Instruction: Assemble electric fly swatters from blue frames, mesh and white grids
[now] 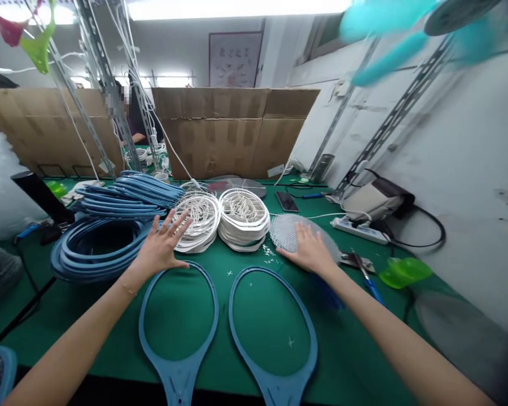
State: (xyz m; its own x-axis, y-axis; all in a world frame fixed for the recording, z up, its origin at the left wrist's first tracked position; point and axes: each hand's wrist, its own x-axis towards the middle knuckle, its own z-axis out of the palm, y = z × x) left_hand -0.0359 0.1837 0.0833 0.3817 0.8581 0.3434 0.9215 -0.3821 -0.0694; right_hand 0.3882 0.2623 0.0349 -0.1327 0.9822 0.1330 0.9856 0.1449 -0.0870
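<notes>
Two blue racket-shaped frames lie side by side on the green table, the left frame [216,304] and the right frame [313,332], their handles toward me. My left hand [163,248] has its fingers spread above the top of the left frame, close to the white rings, holding nothing. On a round stack of clear mesh discs [283,228] rests my right hand [309,248], fingers stretched out and flat. Beyond the frames stand two piles of white oval rings, the left pile [211,225] and the right pile [244,223].
Stacked blue frames [97,259] stand at the left. A phone [287,201], a power strip [359,231], a blue-handled tool [372,287] and a green plastic piece [406,272] lie to the right. Cardboard [232,135] walls off the back; a turquoise fan [389,34] hangs upper right.
</notes>
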